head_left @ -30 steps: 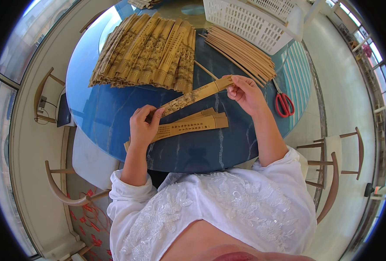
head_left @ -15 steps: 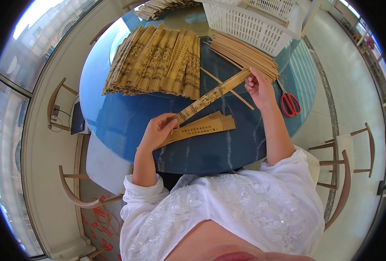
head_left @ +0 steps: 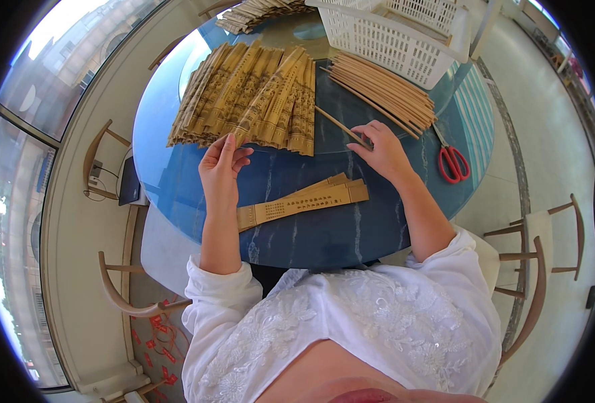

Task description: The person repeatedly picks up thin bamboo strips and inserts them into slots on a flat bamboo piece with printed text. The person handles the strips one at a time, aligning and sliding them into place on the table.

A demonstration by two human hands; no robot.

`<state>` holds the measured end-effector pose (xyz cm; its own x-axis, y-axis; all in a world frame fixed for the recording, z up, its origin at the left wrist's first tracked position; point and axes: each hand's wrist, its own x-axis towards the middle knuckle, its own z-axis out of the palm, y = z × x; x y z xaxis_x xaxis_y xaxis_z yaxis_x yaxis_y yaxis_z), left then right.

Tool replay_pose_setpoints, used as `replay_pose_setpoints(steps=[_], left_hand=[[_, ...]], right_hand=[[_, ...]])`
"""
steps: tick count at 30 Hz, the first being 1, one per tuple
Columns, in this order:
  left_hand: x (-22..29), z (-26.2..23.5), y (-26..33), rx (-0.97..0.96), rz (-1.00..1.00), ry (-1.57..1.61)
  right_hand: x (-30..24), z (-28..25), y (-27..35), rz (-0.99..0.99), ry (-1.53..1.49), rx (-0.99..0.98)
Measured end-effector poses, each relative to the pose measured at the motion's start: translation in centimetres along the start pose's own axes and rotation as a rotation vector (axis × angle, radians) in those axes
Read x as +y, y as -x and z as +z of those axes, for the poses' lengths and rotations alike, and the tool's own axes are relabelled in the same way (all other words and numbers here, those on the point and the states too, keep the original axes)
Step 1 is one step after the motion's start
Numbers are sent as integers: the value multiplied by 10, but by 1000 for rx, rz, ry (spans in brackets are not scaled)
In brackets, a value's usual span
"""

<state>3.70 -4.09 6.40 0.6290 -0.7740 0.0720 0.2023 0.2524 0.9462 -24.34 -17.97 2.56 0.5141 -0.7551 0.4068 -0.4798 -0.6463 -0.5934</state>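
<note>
My left hand pinches the near end of a long, flattened yellow-brown printed strip, which lies slantwise over a heap of similar strips. At the near end of a thin wooden stick, my right hand has its thumb and fingers closed; the stick's far end points toward the heap. Between my forearms, flat tan strips with dark print overlap on the blue round table.
Many wooden sticks lie side by side at the back right. Behind them stands a white slatted plastic basket. Red-handled scissors rest right of my right forearm. More printed strips lie at the far edge. Wooden-armed chairs surround the table.
The strip has moved from between both hands onto the heap at the left, its end still in my left hand. My right hand let it go, came nearer and took the stick.
</note>
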Motion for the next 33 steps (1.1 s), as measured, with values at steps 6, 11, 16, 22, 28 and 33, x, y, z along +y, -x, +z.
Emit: replay_pose_setpoints(steps=[6, 11, 16, 22, 28, 33], left_hand=[[-11, 11, -16, 113, 164, -17], [-15, 14, -15, 140, 216, -311], [-28, 15, -15, 40, 253, -398], [-38, 15, -12, -4, 280, -571], [-37, 21, -6, -56, 327, -730], [-44, 15, -10, -56, 426, -827]], right_hand=[[2, -1, 1, -31, 58, -32], [1, -5, 1, -32, 84, -39], [-3, -6, 4, -9, 80, -38], [-8, -9, 4, 75, 75, -51], [-7, -6, 3, 130, 10, -42], [-9, -5, 0, 155, -128, 28]])
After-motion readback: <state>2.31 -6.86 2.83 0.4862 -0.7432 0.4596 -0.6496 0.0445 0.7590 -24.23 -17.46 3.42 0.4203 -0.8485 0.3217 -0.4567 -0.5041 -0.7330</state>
